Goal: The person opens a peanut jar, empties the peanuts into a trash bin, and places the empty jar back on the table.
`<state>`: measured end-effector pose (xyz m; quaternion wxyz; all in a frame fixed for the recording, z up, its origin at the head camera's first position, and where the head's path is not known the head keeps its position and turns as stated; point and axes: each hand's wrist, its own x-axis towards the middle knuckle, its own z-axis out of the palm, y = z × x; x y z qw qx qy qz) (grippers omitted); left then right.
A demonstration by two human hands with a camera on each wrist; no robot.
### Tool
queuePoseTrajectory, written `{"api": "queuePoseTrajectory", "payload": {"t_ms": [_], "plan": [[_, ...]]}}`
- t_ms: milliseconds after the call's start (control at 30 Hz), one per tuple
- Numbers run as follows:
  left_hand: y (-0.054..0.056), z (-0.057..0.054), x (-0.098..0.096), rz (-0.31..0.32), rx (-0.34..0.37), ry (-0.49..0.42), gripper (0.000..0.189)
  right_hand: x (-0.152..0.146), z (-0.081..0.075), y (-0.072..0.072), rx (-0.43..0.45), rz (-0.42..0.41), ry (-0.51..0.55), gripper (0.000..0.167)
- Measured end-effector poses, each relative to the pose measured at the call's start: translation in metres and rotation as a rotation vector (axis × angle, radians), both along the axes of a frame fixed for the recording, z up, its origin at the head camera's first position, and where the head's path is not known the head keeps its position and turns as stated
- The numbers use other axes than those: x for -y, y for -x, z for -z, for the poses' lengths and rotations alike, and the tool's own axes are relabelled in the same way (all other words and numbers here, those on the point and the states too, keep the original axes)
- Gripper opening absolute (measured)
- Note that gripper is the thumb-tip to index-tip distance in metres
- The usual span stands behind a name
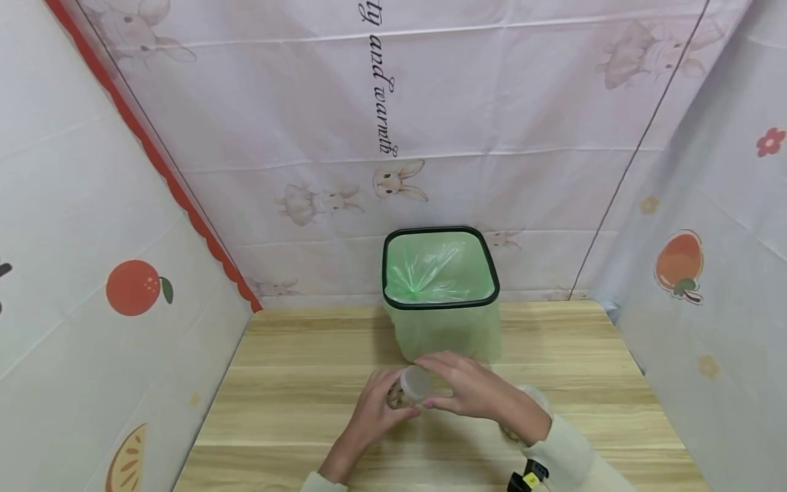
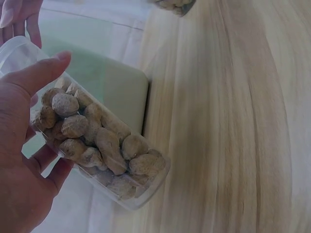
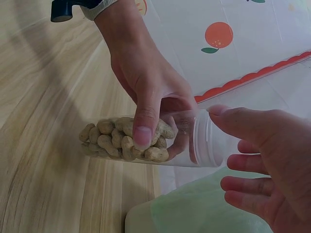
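Observation:
My left hand (image 1: 372, 414) grips a clear plastic jar (image 2: 109, 141) around its body, with the thumb along one side. Unshelled peanuts (image 3: 124, 138) fill its lower part. A translucent whitish lid (image 1: 415, 383) tops the jar, which is tilted in the wrist views. Beside that lid is my right hand (image 1: 470, 391), its fingers spread and loosely bent. In the right wrist view its thumb tip (image 3: 218, 109) is at the lid's edge, while the other fingers stand apart from it. Whether the thumb presses there, I cannot tell.
Just beyond my hands stands a pale green bin (image 1: 451, 331) with a black rim and a thin green liner (image 1: 430, 273). A second clear container (image 1: 537, 396) is partly hidden by my right forearm. Printed cloth walls enclose the wooden table (image 1: 295, 383).

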<state>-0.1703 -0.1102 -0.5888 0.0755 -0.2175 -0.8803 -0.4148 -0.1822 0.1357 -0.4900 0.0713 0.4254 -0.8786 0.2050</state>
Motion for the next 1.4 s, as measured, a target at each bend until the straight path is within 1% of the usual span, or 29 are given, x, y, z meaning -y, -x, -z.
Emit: {"api": "queuePoseTrajectory", "payload": {"t_ms": [133,233,333,467,600,767,900,967,1067,1133,1400], "plan": [[0.003,-0.002,-0.002,-0.015,-0.029,0.023,0.075,0.002,0.003,0.004,-0.001,0.004,0.014,0.065],[0.005,-0.004,-0.003,-0.031,-0.057,0.048,0.076,0.004,0.005,0.006,0.012,0.016,0.016,0.066],[0.007,-0.004,-0.004,-0.048,-0.068,0.065,0.077,0.006,0.007,0.009,0.037,0.03,0.019,0.066],[0.009,-0.003,-0.005,-0.078,-0.077,0.085,0.078,0.008,0.008,0.01,0.068,0.05,0.031,0.066],[0.009,-0.002,-0.007,-0.105,-0.119,0.107,0.076,0.01,0.01,0.009,0.081,0.069,0.045,0.067],[0.01,0.0,-0.01,-0.124,-0.179,0.122,0.075,0.013,0.014,0.009,0.077,0.077,0.059,0.068],[0.01,0.001,-0.011,-0.137,-0.199,0.134,0.074,0.016,0.018,0.01,0.061,0.071,0.08,0.067],[0.01,0.0,-0.012,-0.146,-0.21,0.149,0.073,0.017,0.019,0.011,0.041,0.068,0.095,0.065],[0.009,-0.003,-0.013,-0.164,-0.224,0.174,0.074,0.02,0.02,0.012,0.016,0.078,0.107,0.063],[0.009,-0.003,-0.014,-0.179,-0.235,0.183,0.075,0.022,0.021,0.012,0.014,0.092,0.105,0.061],[0.009,0.002,-0.017,-0.213,-0.257,0.184,0.077,0.026,0.022,0.014,0.082,0.148,0.089,0.06]]}}
